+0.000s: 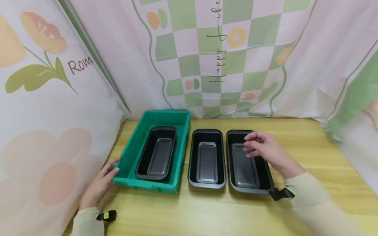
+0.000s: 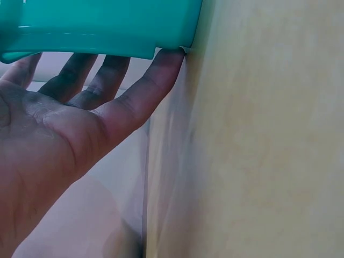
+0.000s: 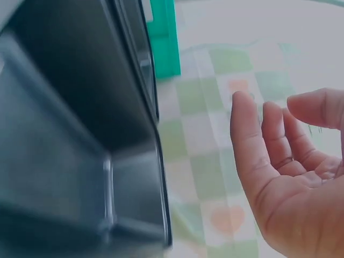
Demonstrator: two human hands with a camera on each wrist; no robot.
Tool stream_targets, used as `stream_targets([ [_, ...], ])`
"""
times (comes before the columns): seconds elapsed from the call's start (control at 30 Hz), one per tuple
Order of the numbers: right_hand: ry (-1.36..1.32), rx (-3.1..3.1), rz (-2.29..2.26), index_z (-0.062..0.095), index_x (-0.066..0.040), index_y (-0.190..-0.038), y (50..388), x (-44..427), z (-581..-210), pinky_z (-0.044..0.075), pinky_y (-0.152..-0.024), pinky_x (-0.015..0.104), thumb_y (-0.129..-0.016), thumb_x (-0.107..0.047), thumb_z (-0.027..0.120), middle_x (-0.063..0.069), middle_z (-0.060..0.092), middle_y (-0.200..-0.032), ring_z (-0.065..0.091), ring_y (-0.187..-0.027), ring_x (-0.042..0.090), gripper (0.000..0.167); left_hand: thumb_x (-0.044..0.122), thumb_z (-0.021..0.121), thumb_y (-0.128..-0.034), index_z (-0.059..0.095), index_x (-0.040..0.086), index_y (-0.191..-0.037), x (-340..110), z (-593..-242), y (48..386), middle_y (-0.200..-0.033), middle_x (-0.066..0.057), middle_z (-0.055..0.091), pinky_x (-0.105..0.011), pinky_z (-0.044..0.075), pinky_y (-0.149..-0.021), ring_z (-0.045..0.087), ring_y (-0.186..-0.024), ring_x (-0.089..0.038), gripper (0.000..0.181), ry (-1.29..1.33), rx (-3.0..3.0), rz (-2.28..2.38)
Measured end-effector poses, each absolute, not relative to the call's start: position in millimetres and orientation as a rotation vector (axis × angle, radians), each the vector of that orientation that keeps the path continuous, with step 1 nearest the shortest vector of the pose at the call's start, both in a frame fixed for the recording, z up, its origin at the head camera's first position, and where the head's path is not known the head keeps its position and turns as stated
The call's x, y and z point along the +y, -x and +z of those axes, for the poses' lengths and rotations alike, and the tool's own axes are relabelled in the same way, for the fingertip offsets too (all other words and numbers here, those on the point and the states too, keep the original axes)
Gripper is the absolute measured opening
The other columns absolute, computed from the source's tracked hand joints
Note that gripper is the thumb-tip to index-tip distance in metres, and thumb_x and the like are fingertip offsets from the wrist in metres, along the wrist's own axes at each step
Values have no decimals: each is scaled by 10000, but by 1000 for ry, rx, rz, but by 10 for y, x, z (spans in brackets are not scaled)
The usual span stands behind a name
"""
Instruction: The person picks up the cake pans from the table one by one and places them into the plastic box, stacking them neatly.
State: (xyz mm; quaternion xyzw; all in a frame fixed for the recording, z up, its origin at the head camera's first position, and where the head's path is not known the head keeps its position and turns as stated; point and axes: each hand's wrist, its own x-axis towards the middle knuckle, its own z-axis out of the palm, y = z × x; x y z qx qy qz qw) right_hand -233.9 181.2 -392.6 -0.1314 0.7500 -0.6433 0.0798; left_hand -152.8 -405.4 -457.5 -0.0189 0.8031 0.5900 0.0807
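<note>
Nearest the camera, a pale sleeve (image 1: 316, 196) is seen at the near right, and beyond it the right hand (image 1: 261, 147) is held over the right pan (image 1: 243, 167), its fingers loosely curved and the thumb apart from the fingertips — nothing is pinched. That dark pan is set on the table (image 1: 183, 213), just beside the middle pan (image 1: 206, 160); farther left, a third pan (image 1: 160, 157) is laid inside the green tray (image 1: 147, 186). The tray's near left corner is touched by the left hand (image 1: 98, 185), its fingers fairly straight and spread. For a sound hold, the right pan would best be gripped by its rim at mid-length and kept level; if pinched at one end, it might be tipped. The tray is best steadied lightly — if pushed hard, it could be slid. On the far side, a patterned cloth (image 1: 206, 55) is hung.
</note>
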Motion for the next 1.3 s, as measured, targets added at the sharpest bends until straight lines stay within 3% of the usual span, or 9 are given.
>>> stream_targets([
  [0.13,366,2288,-1900,513,44,-1118,2315,2087,-3995,565,-720,360,-1024,-72,498,30,620,-986,664,-874,151,151,363,478,-1046,278,232,-1555,-4057,-4578,1516,-1574,-161,127,-308,479,-723,465,-1030,-169,563,55,2403,1769],
  [0.5,290,2406,-1754,457,170,-1173,2207,2489,-4247,563,-727,408,-1019,-54,496,27,610,-1000,643,-885,154,275,353,477,-1048,283,231,-1552,-4058,-4615,1512,-1563,-154,123,-271,455,-666,450,-842,-137,554,68,2397,1793],
  [0.73,242,2396,-1708,438,189,-1224,2183,2514,-4359,559,-757,410,-978,-13,526,174,587,-1048,620,-893,171,330,363,477,-1047,282,235,-1551,-4060,-4635,1516,-1568,-154,114,-285,464,-676,446,-942,-175,556,64,2397,1791],
  [0.97,179,2399,-1682,430,173,-1245,2194,2472,-4394,562,-742,378,-958,-36,572,278,560,-1120,643,-878,184,383,391,464,-1046,276,259,-1554,-4028,-4634,1530,-1606,-150,40,-323,466,-745,308,-1199,-263,557,67,2382,1780],
  [1.1,179,2419,-1633,450,164,-1245,2200,2457,-4448,559,-725,341,-936,-37,609,297,546,-1161,651,-844,183,401,386,463,-1048,273,253,-1556,-4031,-4627,1516,-1613,-150,15,-335,475,-757,271,-1261,-307,558,67,2383,1788],
  [1.2,182,2449,-1583,484,146,-1228,2207,2438,-4513,553,-689,324,-915,-34,640,277,556,-1146,633,-816,163,393,390,462,-1047,268,261,-1558,-4041,-4608,1501,-1617,-150,-4,-355,481,-772,243,-1284,-308,562,63,2390,1780],
  [1.3,166,2466,-1559,502,124,-1219,2217,2419,-4561,544,-660,324,-907,-36,651,268,552,-1149,613,-804,160,381,397,459,-1046,270,271,-1558,-4047,-4598,1502,-1616,-149,-3,-349,486,-744,344,-1188,-259,560,66,2399,1775],
])
